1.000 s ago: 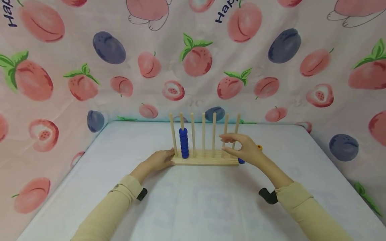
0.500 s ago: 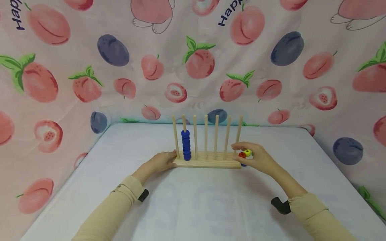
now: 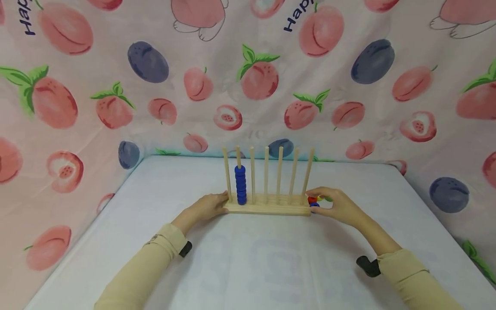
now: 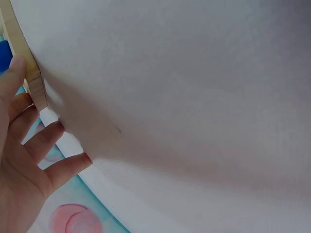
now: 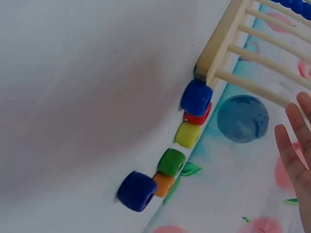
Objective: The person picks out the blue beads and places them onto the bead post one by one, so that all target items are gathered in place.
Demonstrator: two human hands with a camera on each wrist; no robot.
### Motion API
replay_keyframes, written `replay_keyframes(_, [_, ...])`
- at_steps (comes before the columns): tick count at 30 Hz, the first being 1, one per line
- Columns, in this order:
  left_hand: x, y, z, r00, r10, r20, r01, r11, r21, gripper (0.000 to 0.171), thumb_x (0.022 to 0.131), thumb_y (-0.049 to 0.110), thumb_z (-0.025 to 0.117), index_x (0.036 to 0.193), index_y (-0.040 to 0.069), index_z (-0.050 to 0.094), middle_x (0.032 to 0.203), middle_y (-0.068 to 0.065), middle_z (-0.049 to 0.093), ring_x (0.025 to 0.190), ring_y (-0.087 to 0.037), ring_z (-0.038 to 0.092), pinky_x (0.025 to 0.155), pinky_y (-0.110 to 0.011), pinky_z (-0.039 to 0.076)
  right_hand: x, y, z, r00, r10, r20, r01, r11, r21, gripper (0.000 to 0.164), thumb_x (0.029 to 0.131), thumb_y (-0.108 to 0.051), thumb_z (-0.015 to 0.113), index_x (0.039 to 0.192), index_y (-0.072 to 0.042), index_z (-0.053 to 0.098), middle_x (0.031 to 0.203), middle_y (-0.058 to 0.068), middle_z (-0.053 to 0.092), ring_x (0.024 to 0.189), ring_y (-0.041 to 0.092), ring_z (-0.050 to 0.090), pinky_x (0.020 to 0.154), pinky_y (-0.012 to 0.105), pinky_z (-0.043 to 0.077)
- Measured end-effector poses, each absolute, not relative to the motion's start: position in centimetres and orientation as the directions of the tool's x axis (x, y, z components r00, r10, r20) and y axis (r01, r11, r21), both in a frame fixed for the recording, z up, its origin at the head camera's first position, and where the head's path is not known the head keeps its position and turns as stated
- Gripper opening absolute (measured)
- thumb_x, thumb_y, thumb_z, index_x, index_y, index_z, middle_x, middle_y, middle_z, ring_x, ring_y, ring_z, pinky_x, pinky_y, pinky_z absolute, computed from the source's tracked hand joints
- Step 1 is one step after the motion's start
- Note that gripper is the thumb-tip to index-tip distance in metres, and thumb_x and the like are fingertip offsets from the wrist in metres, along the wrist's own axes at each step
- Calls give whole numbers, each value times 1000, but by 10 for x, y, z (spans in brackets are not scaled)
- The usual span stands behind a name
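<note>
A wooden bead rack [image 3: 267,209] with several upright pegs stands on the table; a stack of blue beads [image 3: 240,186] fills most of its second peg from the left. My left hand [image 3: 205,207] holds the base's left end, thumb in front, as the left wrist view shows up close. Fingers and thumb apart, my right hand [image 3: 342,207] hovers around loose beads at the rack's right end. In the right wrist view these are a blue bead [image 5: 197,98], red bead [image 5: 198,118], yellow bead [image 5: 187,134], green bead [image 5: 171,162], orange bead [image 5: 164,184] and purple bead [image 5: 137,191].
A white cloth [image 3: 248,258] covers the table. Behind it hangs a fruit-printed curtain [image 3: 232,82]. Dark wrist mounts [image 3: 369,266] show under the sleeves.
My right hand has moved right and down, from beside the right-hand pegs to the loose beads. The left hand stays at the base's left end. The whole view shifts slightly.
</note>
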State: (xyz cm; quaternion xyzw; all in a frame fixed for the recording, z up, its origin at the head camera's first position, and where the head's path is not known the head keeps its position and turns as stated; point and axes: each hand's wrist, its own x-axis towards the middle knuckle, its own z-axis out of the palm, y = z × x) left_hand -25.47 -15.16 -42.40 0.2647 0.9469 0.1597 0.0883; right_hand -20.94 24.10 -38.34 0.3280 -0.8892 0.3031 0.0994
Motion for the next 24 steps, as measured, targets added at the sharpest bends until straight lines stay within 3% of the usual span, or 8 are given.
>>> replay_keyframes(10, [-257, -150, -426, -854, 511, -96, 456, 826, 332, 57, 93, 27, 58, 139, -2, 41, 149, -17, 36, 131, -37, 43, 110, -48, 36, -212, 257, -394, -818, -499, 286, -574, 670, -472, 35, 76, -10, 77, 108, 0, 66, 101, 12, 69, 92, 28, 60, 83, 44, 54])
replay_keyframes(24, [-253, -150, -423, -861, 499, -103, 444, 834, 328, 58, 94, 27, 58, 140, -3, 40, 148, -17, 37, 132, -37, 42, 110, -48, 35, -224, 261, -399, -876, -464, 135, -473, 766, -435, 33, 80, -12, 73, 107, 5, 64, 104, 20, 66, 95, 35, 60, 85, 52, 52])
